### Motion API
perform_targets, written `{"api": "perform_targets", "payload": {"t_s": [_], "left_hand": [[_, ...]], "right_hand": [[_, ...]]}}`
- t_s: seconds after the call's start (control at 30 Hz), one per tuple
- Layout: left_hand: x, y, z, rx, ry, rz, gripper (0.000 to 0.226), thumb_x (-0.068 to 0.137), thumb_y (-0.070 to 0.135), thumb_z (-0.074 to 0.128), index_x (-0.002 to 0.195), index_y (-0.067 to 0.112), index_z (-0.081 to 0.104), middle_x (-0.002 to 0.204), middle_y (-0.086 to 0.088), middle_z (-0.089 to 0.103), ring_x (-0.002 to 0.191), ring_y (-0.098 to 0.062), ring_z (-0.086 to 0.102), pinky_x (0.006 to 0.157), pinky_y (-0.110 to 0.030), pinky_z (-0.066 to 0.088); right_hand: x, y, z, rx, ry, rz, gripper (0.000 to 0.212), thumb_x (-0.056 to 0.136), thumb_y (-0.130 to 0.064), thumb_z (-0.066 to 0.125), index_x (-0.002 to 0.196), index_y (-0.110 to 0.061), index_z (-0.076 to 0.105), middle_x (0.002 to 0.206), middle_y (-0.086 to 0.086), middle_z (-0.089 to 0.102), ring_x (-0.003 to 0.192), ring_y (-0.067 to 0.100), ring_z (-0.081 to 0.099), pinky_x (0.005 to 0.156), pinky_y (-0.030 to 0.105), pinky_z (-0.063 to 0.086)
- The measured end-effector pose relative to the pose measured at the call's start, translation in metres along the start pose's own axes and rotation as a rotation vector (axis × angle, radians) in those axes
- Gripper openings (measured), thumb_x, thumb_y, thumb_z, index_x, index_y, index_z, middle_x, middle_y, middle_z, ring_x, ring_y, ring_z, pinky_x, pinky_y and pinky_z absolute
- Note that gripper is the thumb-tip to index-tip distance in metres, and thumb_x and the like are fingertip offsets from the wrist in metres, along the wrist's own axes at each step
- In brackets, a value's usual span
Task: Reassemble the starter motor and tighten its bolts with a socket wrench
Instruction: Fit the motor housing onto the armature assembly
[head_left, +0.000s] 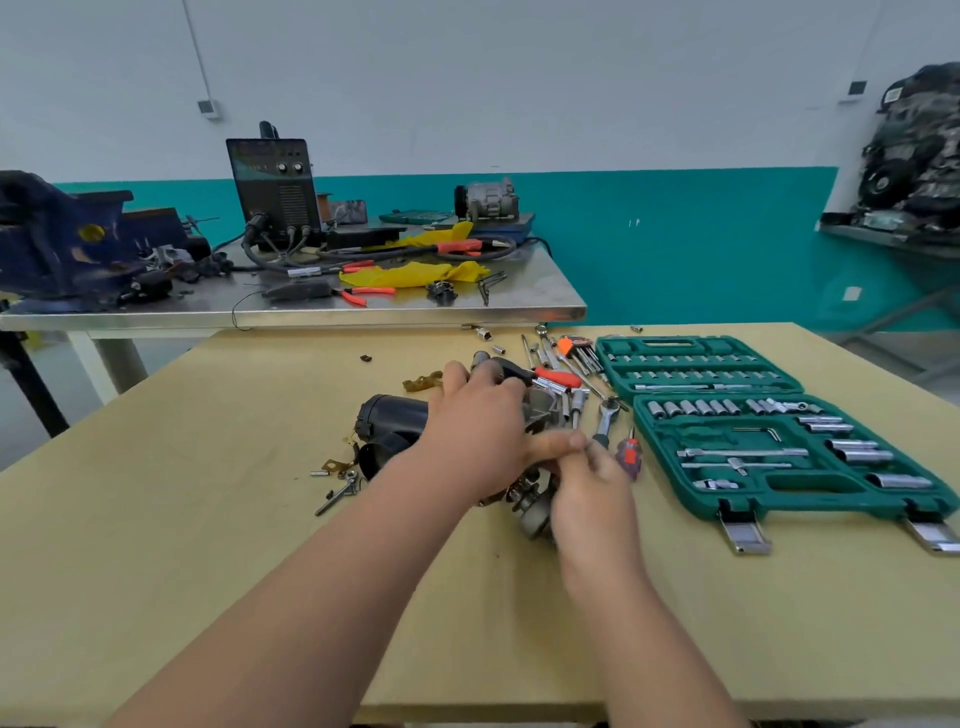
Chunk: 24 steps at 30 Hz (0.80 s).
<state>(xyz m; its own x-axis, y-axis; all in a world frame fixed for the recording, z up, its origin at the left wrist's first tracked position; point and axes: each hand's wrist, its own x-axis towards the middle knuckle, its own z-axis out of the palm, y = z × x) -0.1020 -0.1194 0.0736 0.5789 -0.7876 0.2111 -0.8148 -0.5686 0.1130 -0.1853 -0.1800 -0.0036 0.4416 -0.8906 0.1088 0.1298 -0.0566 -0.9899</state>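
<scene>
Near the middle of the worktop (260, 519), the starter motor (392, 421) lies on its side. Its long axis runs from 9 to 3 o'clock, with the black body toward 9 and the metal nose toward 3. The left hand (483, 431) drapes over the nose end, its fingers (456, 376) curled round the housing and gripping it. The right hand (592, 493) sits at 5 o'clock from the left, touching its thumb. Its fingers are curled but blurred, so I cannot tell what, if anything, they hold. The socket wrench (605, 413) lies at 1 o'clock from the right hand, just beside the fingertips, with its handle pointing toward 6. The right hand looks the nearer one to take it.
</scene>
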Motion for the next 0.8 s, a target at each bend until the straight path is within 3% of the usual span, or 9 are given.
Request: {"api": "perform_targets", "payload": {"t_s": [0.07, 0.17, 0.27, 0.33, 0.43, 0.57, 0.63, 0.73, 0.8], "left_hand": [[-0.010, -0.006, -0.009, -0.010, -0.122, 0.027, 0.093, 0.075, 0.082, 0.035, 0.146, 0.022, 0.038, 0.140, -0.007, 0.042, 0.127, -0.030, 0.026, 0.104, -0.044, 0.031], [-0.020, -0.020, -0.022, -0.066, -0.286, 0.102, 0.085, 0.084, 0.068, 0.050, 0.152, 0.023, 0.025, 0.150, -0.003, 0.032, 0.135, -0.028, 0.019, 0.105, -0.047, 0.032], [-0.032, -0.034, -0.017, -0.010, -0.436, 0.195, 0.096, 0.078, 0.047, 0.067, 0.153, 0.030, 0.011, 0.145, 0.002, 0.033, 0.132, -0.025, 0.021, 0.103, -0.043, 0.037], [-0.042, -0.040, 0.001, 0.053, -0.475, 0.209, 0.111, 0.076, 0.039, 0.073, 0.154, 0.032, -0.005, 0.145, 0.003, 0.030, 0.129, -0.023, 0.023, 0.105, -0.041, 0.036], [-0.055, -0.048, 0.026, 0.023, -0.390, 0.209, 0.123, 0.076, 0.042, 0.078, 0.153, 0.028, -0.017, 0.152, 0.006, 0.021, 0.134, -0.019, 0.018, 0.110, -0.034, 0.027], [-0.062, -0.069, 0.028, 0.053, -0.355, 0.226, 0.126, 0.071, 0.061, 0.075, 0.151, 0.037, -0.020, 0.155, 0.011, 0.018, 0.138, -0.014, 0.015, 0.114, -0.034, 0.012], [-0.066, -0.080, 0.023, 0.085, -0.418, 0.233, 0.118, 0.074, 0.051, 0.075, 0.149, 0.043, -0.014, 0.153, 0.015, 0.018, 0.136, -0.014, 0.016, 0.114, -0.038, 0.011], [-0.066, -0.092, 0.017, 0.090, -0.436, 0.282, 0.086, 0.080, 0.032, 0.069, 0.143, 0.049, 0.014, 0.146, 0.020, 0.029, 0.123, -0.014, 0.027, 0.107, -0.038, 0.024], [-0.065, -0.096, 0.017, 0.037, -0.376, 0.288, 0.066, 0.078, 0.040, 0.072, 0.131, 0.048, 0.034, 0.131, 0.023, 0.044, 0.112, -0.011, 0.033, 0.102, -0.035, 0.024]], "right_hand": [[-0.004, -0.001, 0.011, -0.006, 0.063, -0.036, 0.023, 0.100, -0.032, 0.043, 0.085, -0.027, 0.059, 0.078, -0.006, 0.066, 0.068, 0.010, 0.058, 0.056, 0.028, 0.039], [-0.006, -0.001, 0.023, -0.116, 0.010, -0.156, 0.021, 0.101, -0.030, 0.039, 0.087, -0.024, 0.053, 0.076, -0.006, 0.059, 0.067, 0.010, 0.053, 0.055, 0.027, 0.037], [0.004, 0.000, 0.029, -0.229, 0.033, -0.188, 0.019, 0.101, -0.029, 0.038, 0.093, -0.021, 0.054, 0.078, -0.009, 0.057, 0.072, 0.007, 0.054, 0.057, 0.025, 0.038], [0.012, 0.001, 0.031, -0.284, 0.049, -0.191, 0.024, 0.101, -0.029, 0.036, 0.094, -0.017, 0.056, 0.079, -0.008, 0.058, 0.074, 0.008, 0.054, 0.058, 0.026, 0.037], [0.018, 0.005, 0.034, -0.339, 0.031, -0.222, 0.028, 0.101, -0.029, 0.035, 0.090, -0.015, 0.056, 0.078, -0.004, 0.060, 0.071, 0.009, 0.053, 0.057, 0.023, 0.037], [0.022, 0.010, 0.034, -0.374, 0.010, -0.265, 0.027, 0.100, -0.029, 0.035, 0.089, -0.016, 0.057, 0.078, -0.002, 0.060, 0.070, 0.007, 0.053, 0.056, 0.024, 0.037], [0.027, 0.010, 0.033, -0.412, -0.008, -0.260, 0.029, 0.101, -0.030, 0.034, 0.090, -0.015, 0.057, 0.076, -0.002, 0.058, 0.069, 0.008, 0.052, 0.055, 0.025, 0.037], [0.037, 0.007, 0.032, -0.469, -0.040, -0.237, 0.032, 0.101, -0.030, 0.033, 0.091, -0.011, 0.057, 0.076, 0.001, 0.055, 0.067, 0.010, 0.049, 0.054, 0.026, 0.036], [0.039, 0.006, 0.032, -0.494, -0.068, -0.227, 0.034, 0.101, -0.030, 0.033, 0.092, -0.009, 0.058, 0.078, 0.003, 0.056, 0.068, 0.012, 0.049, 0.056, 0.026, 0.037]]}}
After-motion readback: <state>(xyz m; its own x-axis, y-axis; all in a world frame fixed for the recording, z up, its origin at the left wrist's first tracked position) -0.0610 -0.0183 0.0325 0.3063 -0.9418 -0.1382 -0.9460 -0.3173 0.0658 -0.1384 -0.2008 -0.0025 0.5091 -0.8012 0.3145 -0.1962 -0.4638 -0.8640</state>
